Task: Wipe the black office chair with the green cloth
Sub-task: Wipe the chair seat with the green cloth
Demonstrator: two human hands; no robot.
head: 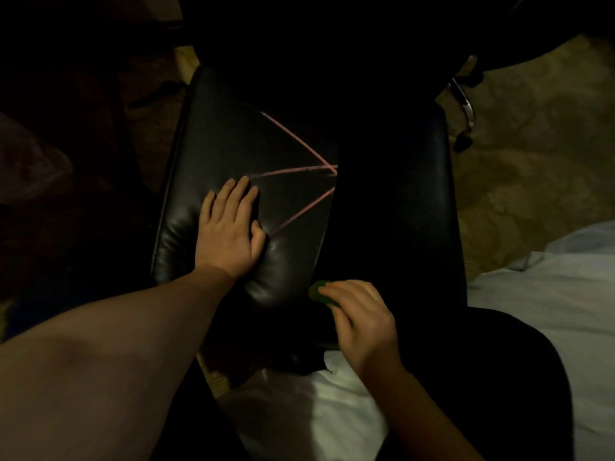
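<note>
While the left hand (229, 227) lies flat on the chair (206, 154) seat, fingers straight, a little spread and holding nothing, the right hand (362, 321) sits at the seat's near edge. Its fingers are curled round the bunched cloth (317, 292), and only a green corner shows past the fingertips on the left.

Pink lines (293, 173) mark the seat far and slightly left of the cloth. They fan leftward from a meeting point near the seat's middle. The nearest runs diagonally, near-left to far-right, and ends by the left thumb. The left hand is nearer the lines and touches their ends, but the cloth is in the right. The wipe probably has to travel away from the body along those lines, and the left hand may need to clear.

The seat is glossy, padded and dented under the palm. A dark band covers its right half, and I cannot tell what it is. The room is dim, with patterned carpet (532, 144) to the right, a white sheet (549, 294) near right and a chrome lever (464, 98) far right.
</note>
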